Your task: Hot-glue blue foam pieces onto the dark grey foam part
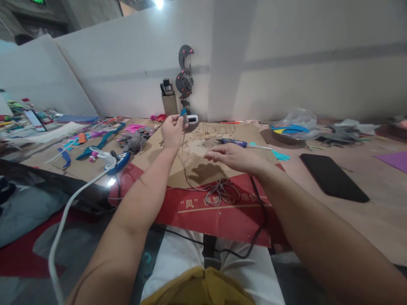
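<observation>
My left hand is raised over the cardboard sheet, its fingers pinched on a small blue piece with grey yarn hanging from it. The yarn trails down to a loose grey tangle on the red part of the cardboard. My right hand hovers palm down just right of the strand, fingers stretched and loosely apart, holding nothing that I can see. A blue glue gun lies just beyond the right hand.
A grey yarn ball, blue felt shapes and scraps lie at the left. A white cable runs to a blue-white tool. A bottle and dark hanging ornament stand by the wall. A black pad lies at the right.
</observation>
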`<state>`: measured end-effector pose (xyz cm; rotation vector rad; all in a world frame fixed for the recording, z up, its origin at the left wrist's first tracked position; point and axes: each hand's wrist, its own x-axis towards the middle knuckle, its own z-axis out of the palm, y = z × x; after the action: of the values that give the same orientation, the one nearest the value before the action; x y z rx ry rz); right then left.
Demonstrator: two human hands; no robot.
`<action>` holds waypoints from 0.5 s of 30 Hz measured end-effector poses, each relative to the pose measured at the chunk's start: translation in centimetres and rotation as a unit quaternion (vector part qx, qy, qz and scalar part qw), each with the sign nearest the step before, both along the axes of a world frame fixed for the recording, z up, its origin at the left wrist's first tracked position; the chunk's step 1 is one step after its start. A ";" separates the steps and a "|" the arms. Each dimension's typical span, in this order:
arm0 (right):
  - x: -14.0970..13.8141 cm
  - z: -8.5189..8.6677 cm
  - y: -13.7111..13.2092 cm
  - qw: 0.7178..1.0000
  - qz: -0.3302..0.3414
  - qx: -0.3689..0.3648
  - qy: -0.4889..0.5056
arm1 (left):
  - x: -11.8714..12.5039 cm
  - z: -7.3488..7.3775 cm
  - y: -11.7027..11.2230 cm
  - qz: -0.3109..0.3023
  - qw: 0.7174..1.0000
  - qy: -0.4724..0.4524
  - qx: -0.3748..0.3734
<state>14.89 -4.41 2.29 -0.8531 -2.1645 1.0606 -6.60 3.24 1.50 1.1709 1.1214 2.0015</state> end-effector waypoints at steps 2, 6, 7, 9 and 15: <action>0.1 -0.7 0.7 0.996 -0.075 0.045 -0.029 | 1.1 1.3 -0.5 -0.027 1.000 0.003 0.007; 0.4 -1.2 1.3 0.978 -0.185 0.090 -0.020 | 0.9 6.1 -1.0 -0.027 0.999 -0.014 0.040; 0.5 -1.1 1.3 0.974 -0.202 0.100 -0.006 | 0.4 7.5 -1.0 -0.020 0.998 -0.019 0.059; 0.8 -0.8 1.3 0.966 -0.229 0.117 0.023 | -0.4 10.1 -1.2 -0.005 0.994 -0.028 0.105; 3.9 -0.2 3.2 0.922 -0.336 0.191 -0.025 | 0.5 10.2 -1.6 -0.041 0.990 -0.048 0.128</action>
<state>18.81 -1.18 2.08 -1.2965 -1.7960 0.2651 -6.09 1.63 11.67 1.2094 0.7746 2.1590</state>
